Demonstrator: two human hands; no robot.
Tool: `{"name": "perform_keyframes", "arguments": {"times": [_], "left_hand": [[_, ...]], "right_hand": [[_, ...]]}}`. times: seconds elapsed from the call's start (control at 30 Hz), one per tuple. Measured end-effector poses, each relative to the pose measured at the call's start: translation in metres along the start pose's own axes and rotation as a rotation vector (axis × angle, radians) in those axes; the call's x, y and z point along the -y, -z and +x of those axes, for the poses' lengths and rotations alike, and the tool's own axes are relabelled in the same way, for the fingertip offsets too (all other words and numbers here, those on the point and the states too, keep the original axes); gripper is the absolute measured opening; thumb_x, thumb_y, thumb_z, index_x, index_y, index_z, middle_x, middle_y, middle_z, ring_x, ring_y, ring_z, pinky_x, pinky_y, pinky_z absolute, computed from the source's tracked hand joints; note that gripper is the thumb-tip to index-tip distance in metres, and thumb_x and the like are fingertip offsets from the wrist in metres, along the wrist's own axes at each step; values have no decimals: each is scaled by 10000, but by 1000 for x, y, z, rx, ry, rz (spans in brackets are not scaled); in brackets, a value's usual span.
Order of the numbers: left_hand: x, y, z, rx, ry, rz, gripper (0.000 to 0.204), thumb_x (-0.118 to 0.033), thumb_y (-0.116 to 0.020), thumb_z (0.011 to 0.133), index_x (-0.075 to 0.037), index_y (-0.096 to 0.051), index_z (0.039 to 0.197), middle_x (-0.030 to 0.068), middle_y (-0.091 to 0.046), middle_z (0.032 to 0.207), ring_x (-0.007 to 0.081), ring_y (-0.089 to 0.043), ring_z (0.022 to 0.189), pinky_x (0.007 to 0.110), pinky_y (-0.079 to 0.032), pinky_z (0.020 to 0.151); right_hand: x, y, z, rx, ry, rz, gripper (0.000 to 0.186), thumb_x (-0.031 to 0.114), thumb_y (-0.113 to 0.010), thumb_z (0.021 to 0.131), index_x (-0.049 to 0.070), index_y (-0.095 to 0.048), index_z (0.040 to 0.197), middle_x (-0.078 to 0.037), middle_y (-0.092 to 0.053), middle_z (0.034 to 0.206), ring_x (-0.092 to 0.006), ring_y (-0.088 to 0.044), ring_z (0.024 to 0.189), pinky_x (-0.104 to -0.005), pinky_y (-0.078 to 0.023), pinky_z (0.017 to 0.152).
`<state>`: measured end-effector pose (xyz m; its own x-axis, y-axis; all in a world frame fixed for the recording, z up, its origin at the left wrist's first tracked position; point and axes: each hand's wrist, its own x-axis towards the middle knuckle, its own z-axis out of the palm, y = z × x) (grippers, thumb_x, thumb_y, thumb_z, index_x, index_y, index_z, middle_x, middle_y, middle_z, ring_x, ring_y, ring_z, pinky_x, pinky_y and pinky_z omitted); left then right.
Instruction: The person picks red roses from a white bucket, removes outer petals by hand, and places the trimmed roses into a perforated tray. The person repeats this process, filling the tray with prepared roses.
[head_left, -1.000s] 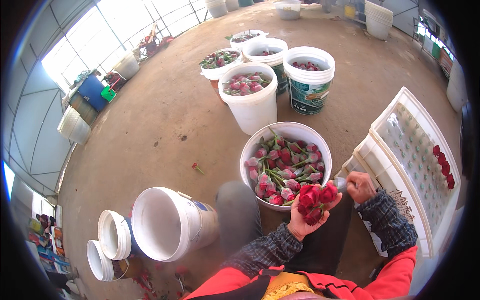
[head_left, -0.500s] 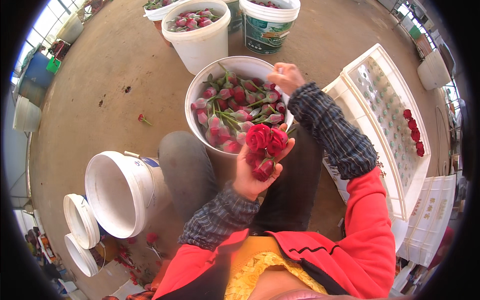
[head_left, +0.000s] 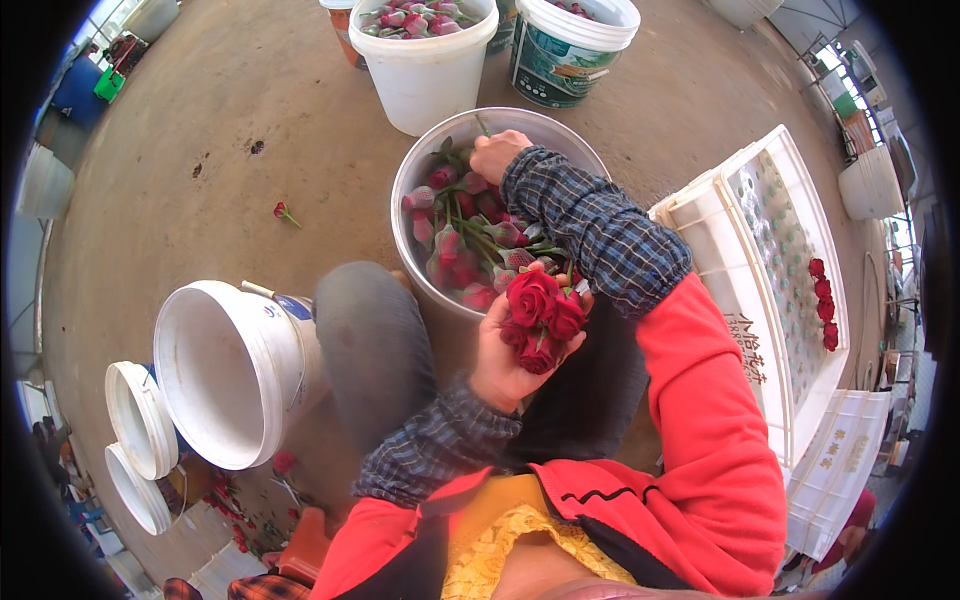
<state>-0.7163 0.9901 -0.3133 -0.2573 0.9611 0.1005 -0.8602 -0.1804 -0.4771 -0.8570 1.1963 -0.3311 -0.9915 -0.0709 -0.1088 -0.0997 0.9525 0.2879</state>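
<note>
My left hand [head_left: 497, 362] is closed around a bunch of several open red roses [head_left: 533, 298], held over my lap at the near rim of a white bucket [head_left: 403, 250]. The bucket is full of rosebuds [head_left: 450, 245], many in pale mesh sleeves, with green stems pointing different ways. Reaching across into its far side, my right hand [head_left: 500, 153] has its fingers curled together at a rosebud whose stem [head_left: 482, 125] sticks up beside them. The fingertips are partly hidden.
Ahead stand a white bucket [head_left: 425, 90] of rosebuds and a green-labelled bucket [head_left: 560, 60]. On the right is a white foam box [head_left: 755, 300] holding a row of red roses [head_left: 824, 305]. Tipped white buckets [head_left: 215, 375] lie at left; a loose rose [head_left: 287, 214] is on the floor.
My right hand has moved left and slightly inward, from the bucket's right rim to the buds at its far side. My left hand still holds the roses, now turned more upward.
</note>
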Motion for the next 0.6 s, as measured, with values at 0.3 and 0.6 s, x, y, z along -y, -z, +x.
{"name": "perform_keyframes", "arguments": {"times": [0.3,0.6], "left_hand": [[2,0,4,-283,-22,246,391,-340,-432,943,-108,-537,1240,108,-523,1279,332,-412,1269,594,-366,1001],[1,-2,13,-134,96,189,419,-352,-432,945,-83,-503,1257,138,-523,1249,380,-348,1305,633,-404,943]], "right_hand": [[-21,17,-28,-28,-202,138,149,182,-581,779,114,-710,803,-97,-692,817,-281,-672,841,-410,-536,696],[-25,56,-212,-50,-351,1606,289,246,-679,844,-12,-693,972,-35,-666,805,-63,-557,690,-240,-458,611]]}}
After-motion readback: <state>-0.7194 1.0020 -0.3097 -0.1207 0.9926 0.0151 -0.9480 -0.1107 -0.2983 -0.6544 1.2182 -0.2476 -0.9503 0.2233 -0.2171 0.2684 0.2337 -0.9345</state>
